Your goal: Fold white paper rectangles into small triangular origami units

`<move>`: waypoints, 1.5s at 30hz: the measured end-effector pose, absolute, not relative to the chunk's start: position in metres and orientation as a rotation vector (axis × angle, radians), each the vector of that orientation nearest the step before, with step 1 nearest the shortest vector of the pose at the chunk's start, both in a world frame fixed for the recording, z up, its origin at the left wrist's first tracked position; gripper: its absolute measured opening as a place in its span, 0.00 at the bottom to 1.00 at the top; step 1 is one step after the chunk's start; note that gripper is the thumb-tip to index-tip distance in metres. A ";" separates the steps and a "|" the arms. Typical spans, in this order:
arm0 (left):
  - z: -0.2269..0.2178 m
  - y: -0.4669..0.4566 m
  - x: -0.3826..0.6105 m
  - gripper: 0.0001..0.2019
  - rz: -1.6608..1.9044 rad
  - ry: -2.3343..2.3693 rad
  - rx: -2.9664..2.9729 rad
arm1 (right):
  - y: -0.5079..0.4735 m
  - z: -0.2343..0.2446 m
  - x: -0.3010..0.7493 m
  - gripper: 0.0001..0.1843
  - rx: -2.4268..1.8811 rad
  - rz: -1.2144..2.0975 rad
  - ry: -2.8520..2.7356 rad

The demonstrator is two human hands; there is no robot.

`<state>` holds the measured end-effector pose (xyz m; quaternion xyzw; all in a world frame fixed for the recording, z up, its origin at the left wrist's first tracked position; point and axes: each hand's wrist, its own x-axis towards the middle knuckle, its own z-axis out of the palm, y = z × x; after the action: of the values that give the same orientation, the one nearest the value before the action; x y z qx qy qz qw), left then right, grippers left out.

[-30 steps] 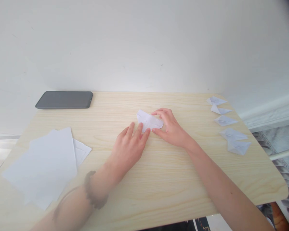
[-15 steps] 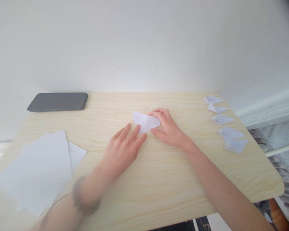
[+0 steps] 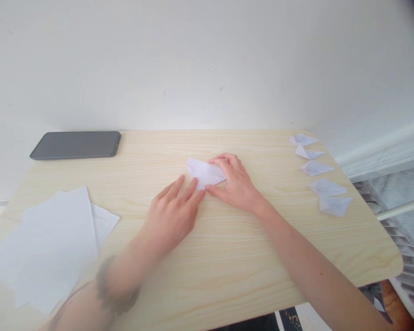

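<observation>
A small folded white paper lies flat near the middle of the light wooden table. My left hand rests flat beside it, fingers stretched out, the fingertips touching the paper's near edge. My right hand curls over the paper's right end, thumb and fingers pinched on it. A dark beaded bracelet sits on my left wrist.
A dark phone lies at the table's back left. Loose white sheets are stacked at the front left. Several folded paper pieces run in a row along the right edge. A white wall stands behind the table.
Both hands and the paper stay together; my left fingertips have slid slightly back along the paper's near edge. The view has shifted a little to the right.
</observation>
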<state>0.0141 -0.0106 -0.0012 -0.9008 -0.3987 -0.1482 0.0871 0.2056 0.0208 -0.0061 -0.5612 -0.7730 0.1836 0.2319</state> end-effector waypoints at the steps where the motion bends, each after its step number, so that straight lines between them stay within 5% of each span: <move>1: -0.001 -0.011 0.014 0.14 -0.435 -1.202 -2.684 | 0.021 -0.005 0.206 0.28 -1.530 0.530 -2.118; 13: -0.001 -0.011 0.012 0.13 -0.441 -1.202 -2.713 | 0.029 0.004 0.230 0.34 -1.455 0.924 -1.971; 24: -0.007 -0.015 0.013 0.19 -0.432 -1.153 -2.695 | 0.021 -0.009 0.205 0.30 -1.595 0.485 -2.086; 40: -0.006 -0.014 0.012 0.17 -0.426 -1.217 -2.755 | 0.029 0.001 0.229 0.35 -1.468 0.842 -1.985; 45: -0.006 -0.013 0.013 0.19 -0.428 -1.254 -2.801 | 0.028 -0.006 0.226 0.27 -1.492 0.812 -1.915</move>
<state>0.0133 -0.0135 -0.0063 -0.9038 -0.4046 -0.1380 0.0217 0.2258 0.0279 -0.0057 -0.5584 -0.7165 0.3039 0.2870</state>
